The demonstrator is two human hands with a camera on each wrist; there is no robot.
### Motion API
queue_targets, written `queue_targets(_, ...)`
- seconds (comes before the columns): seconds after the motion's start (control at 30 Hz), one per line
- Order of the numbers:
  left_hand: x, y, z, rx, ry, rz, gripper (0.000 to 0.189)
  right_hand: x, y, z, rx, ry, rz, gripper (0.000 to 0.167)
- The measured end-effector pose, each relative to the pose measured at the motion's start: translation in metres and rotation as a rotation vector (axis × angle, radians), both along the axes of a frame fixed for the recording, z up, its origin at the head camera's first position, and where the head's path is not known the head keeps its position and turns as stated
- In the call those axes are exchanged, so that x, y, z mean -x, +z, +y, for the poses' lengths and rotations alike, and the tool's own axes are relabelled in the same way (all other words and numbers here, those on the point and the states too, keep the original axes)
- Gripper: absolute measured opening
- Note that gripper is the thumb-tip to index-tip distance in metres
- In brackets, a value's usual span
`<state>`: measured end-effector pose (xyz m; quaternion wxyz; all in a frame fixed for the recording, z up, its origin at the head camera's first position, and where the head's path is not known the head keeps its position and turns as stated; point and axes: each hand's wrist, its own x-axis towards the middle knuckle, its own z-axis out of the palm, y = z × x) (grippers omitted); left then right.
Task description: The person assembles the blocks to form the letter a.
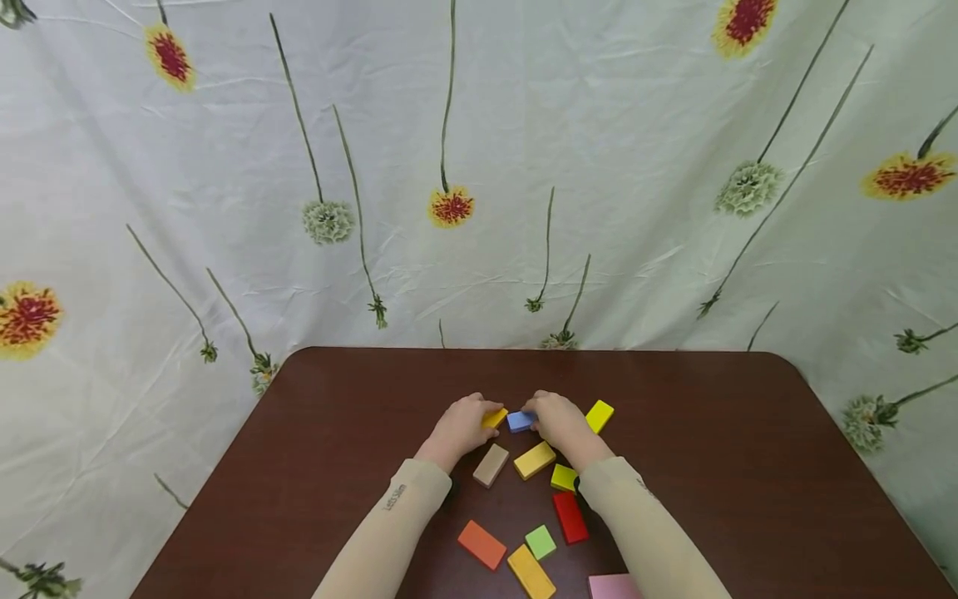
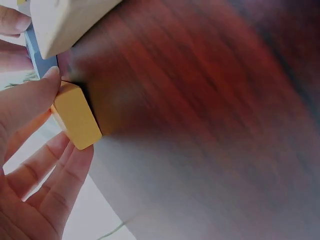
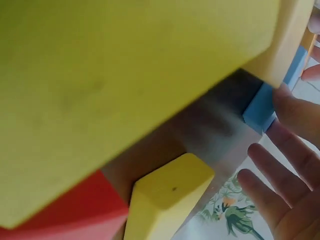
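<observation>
Toward the far side of the table, my left hand (image 1: pixel 461 426) pinches an orange-yellow block (image 1: pixel 494 418) between thumb and fingers. The left wrist view shows the thumb at one end of this block (image 2: pixel 77 117) and fingertips at the other. Just to its right, my right hand (image 1: pixel 557 420) holds a blue block (image 1: pixel 520 422) with thumb and forefinger, the other fingers spread in the right wrist view. The two held blocks lie nearly end to end. A tan block (image 1: pixel 491 465) and a pale yellow block (image 1: pixel 535 460) lie just nearer than the hands.
Beyond my right hand lies a bright yellow block (image 1: pixel 599 416). A yellow-green block (image 1: pixel 564 477) and a red block (image 1: pixel 571 517) sit beside my right forearm. Closer in are orange (image 1: pixel 482 545), green (image 1: pixel 540 542), amber (image 1: pixel 531 571) and pink (image 1: pixel 614 586) blocks. A flowered cloth (image 1: pixel 494 166) hangs behind.
</observation>
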<state>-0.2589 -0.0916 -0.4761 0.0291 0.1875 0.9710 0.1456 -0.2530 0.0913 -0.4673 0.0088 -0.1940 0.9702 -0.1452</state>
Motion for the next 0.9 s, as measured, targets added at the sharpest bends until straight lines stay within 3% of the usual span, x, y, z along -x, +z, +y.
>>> queue_targets(0.2, 0.006, -0.002, 0.002, -0.010, 0.008, 0.024, 0.044, 0.004, 0.000, 0.004, -0.027, -0.023, 0.011, 0.022)
queue_targets(0.47, 0.011, -0.004, 0.006, -0.059, 0.057, -0.020, 0.047, 0.010, 0.003, 0.009, -0.040, -0.081, -0.009, 0.021)
queue_targets(0.9, 0.015, -0.007, 0.004, -0.115, 0.078, -0.032, 0.048, 0.021, 0.001, 0.004, -0.050, -0.105, -0.044, 0.023)
